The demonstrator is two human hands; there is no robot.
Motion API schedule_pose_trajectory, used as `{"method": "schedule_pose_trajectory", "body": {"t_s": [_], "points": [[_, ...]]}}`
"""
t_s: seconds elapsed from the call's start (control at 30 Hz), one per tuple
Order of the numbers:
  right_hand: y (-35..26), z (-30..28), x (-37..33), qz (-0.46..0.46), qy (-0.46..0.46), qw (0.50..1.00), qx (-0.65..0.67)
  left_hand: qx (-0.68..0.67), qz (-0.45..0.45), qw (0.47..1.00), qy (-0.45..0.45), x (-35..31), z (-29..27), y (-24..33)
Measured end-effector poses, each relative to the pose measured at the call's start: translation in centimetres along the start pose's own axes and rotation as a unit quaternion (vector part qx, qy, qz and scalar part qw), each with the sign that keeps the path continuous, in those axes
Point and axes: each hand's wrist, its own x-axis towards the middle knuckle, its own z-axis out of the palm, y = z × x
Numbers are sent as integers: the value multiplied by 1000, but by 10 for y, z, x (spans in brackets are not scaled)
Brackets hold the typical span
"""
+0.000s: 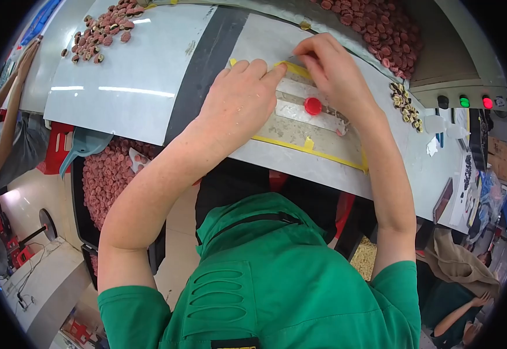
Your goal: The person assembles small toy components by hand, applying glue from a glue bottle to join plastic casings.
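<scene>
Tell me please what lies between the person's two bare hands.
In the head view, a round red cap, pale flat strips and yellow tape show between the left hand and the right hand.

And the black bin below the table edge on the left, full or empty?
Not empty: in the black bin, pink round pieces cover the visible inside. Whether they reach the brim, I cannot tell.
</scene>
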Motion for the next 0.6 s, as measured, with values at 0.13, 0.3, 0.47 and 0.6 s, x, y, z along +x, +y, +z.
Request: {"method": "schedule_pose_trajectory", "body": {"t_s": [0.13, 0.3, 0.47, 0.6], "points": [[2, -8, -3, -9, 56, 997, 53, 4, 7, 1000, 8, -1, 0, -2], [6, -9, -13, 23, 109, 984, 138, 14, 15, 1000, 3, 2, 5, -4], [6, -15, -29, 65, 141, 949, 274, 2, 4, 1000, -29, 10, 4, -6], [0, -27, -61, 85, 179, 932, 304, 11, 20, 998, -58, 15, -11, -5]]}}
